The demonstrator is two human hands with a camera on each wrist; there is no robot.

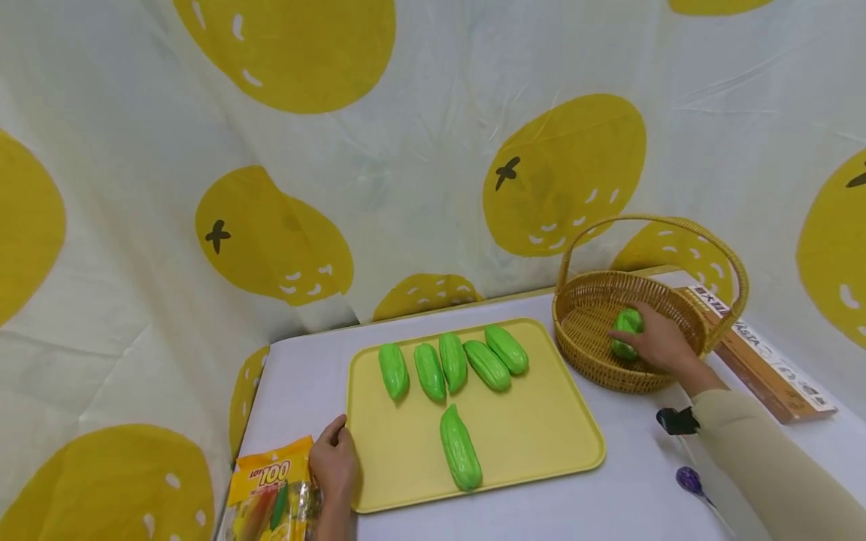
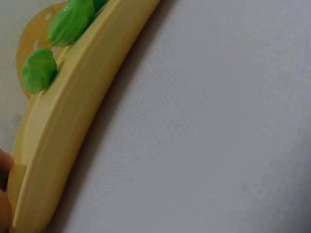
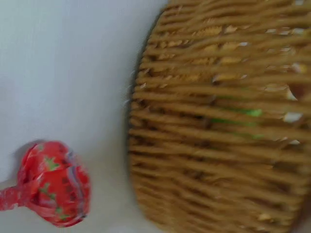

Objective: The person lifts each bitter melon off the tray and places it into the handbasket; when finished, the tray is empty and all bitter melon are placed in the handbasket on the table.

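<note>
My right hand [image 1: 656, 338] reaches down into the round wicker basket [image 1: 595, 368] and holds a green ridged gourd [image 1: 628, 334] low inside it. Through the weave in the right wrist view, a bit of green shows. Against the left edge of the yellow tray [image 1: 534, 443], my left hand [image 1: 334, 462] grips the rim; its fingertips [image 2: 4, 162] show at that rim in the left wrist view. Several similar gourds [image 1: 453, 362] lie in a row along the tray's far side. One more gourd [image 1: 460, 448] lies alone near the front.
Beside the left hand lies a yellow candy bag [image 1: 271, 488]. A long brown pasta box [image 1: 771, 368] sits right of the basket, whose tall handle [image 1: 649, 218] arches overhead. A purple lollipop [image 1: 688, 479] and a red-wrapped lollipop [image 3: 53, 184] rest on the white tablecloth. A patterned curtain hangs behind.
</note>
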